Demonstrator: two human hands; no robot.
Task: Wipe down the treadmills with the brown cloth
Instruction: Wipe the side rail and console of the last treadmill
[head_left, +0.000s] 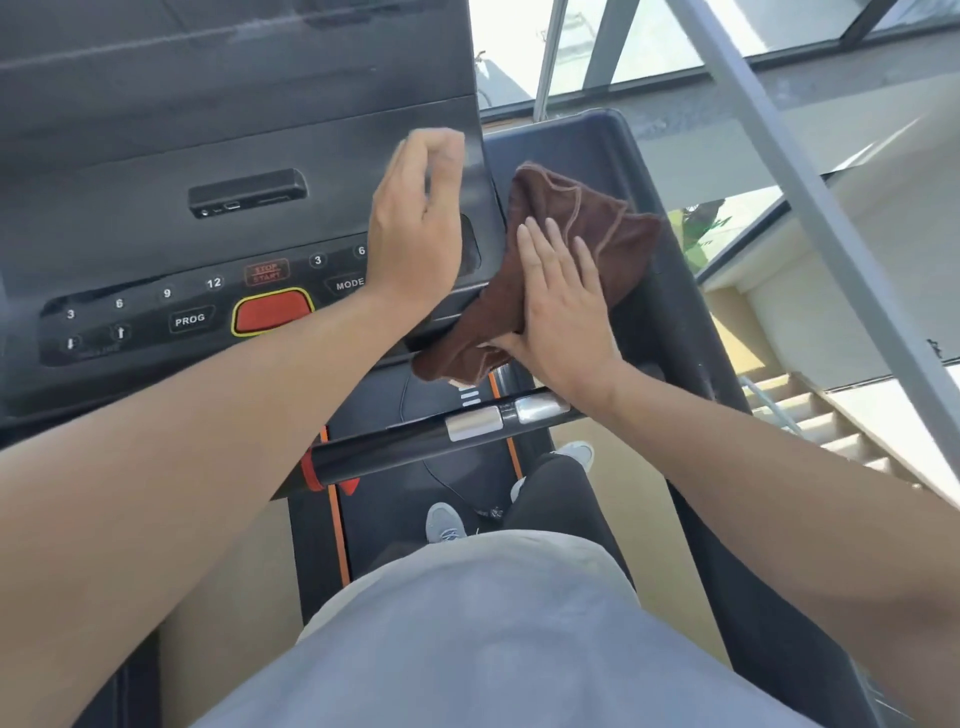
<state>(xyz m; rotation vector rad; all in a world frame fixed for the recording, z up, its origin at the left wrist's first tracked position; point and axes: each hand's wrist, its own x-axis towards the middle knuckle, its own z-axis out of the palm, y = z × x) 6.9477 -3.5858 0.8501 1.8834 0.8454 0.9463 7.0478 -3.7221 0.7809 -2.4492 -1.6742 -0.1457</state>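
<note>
- right hand (558, 306): fingers straight and close together, laid flat on top of the cloth, the thumb tucked along the cloth's lower edge; it presses rather than pinches.
- left hand (415, 234): fingers loosely curled with the thumb apart from them, holding nothing, raised in front of the console just left of the cloth; whether it touches the panel i cannot tell.
- one brown cloth (587, 218), bunched up, lying across the right end of the console and the dark side tray (597, 140), with a corner hanging down over the console's lower edge.
- the tray holds only the upper part of the cloth, as far as shows.
- one treadmill console (208, 182) in view, dusty black, with one red button (271, 313) ringed in yellow and a row of numbered keys.
- one crossbar (415, 441) below the hands, with two silver grip plates on it.
- two grey shoes (444, 522) on the belt (384, 519) below.
</note>
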